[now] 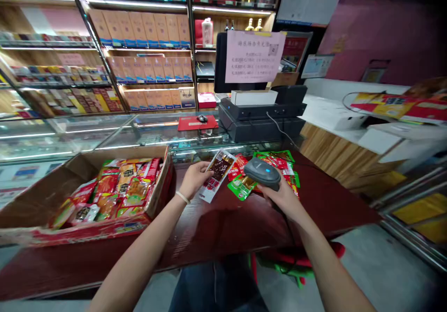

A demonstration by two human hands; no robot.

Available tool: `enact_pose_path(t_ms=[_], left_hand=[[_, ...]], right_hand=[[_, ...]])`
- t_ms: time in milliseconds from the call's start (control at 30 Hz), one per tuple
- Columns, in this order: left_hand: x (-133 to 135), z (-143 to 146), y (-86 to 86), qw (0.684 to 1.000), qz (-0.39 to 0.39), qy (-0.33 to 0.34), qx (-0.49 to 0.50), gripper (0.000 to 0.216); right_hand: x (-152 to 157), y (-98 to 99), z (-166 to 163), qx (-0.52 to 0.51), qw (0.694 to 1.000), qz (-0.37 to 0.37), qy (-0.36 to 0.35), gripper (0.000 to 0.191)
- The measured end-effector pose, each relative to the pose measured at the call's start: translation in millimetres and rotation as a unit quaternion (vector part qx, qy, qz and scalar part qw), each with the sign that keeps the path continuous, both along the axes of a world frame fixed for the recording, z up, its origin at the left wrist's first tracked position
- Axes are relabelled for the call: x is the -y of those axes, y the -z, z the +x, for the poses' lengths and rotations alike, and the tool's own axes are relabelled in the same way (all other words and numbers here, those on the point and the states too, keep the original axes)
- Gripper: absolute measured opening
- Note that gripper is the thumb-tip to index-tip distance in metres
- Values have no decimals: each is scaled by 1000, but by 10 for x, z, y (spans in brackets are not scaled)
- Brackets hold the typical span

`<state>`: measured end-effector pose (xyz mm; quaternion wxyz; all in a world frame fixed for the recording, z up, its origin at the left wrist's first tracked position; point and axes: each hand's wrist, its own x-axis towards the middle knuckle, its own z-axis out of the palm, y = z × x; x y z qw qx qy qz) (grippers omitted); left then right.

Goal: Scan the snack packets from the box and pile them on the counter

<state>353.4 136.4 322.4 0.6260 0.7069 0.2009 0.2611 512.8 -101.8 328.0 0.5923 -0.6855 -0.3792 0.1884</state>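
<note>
My left hand (196,178) grips a white snack packet (220,168) by its left edge; dark brown food shows through its clear window. In my right hand (283,196) is a dark grey barcode scanner (262,172) with a small blue light on top, its head pointing left toward the packet. Below and behind the scanner, several red and green snack packets (242,186) lie in a loose pile on the dark red table (223,228). An open cardboard box (159,188) stands left of my left hand, holding many similar snack packets (111,181).
Behind the pile stands a cash register (261,123) with a monitor and a pink paper sign (254,57). A mouse (201,118) rests on a red pad (185,123) on the glass counter (115,132). Green and red stool parts (296,265) sit under the table, at right.
</note>
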Motion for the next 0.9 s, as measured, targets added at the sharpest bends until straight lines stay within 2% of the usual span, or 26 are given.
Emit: enact_pose_path(t_ms=[67,267,333,467,533,700,833,900], left_hand=[[6,43,59,1000,-15,3,-10,35],[8,84,115,996,54,23,-70,26],[0,98,136,997,39,27,-63,27],[-22,176,189,1000,-17,5,-14,36],[-28,269,209,1000,-8,-12,3,36],[34,744,242,994,103,-47,-7,33],[162,1273,275,979,171,-101,-40,33],[229,1524,309,972,206,-100,-60,32]], right_hand=[[90,-17,-21,30,999,-25,-13,68],[133,-85,-127,37,995,-88,-22,28],[121,-77,-134,29,996,-86,-4,30],[154,-19,-75,22,998,-36,48,47],[208,22,-5,0,996,-16,83,45],[394,106,223,-58,986,35,151,40],[540,109,348,-60,984,47,164,38],[604,110,393,-54,984,47,164,36]])
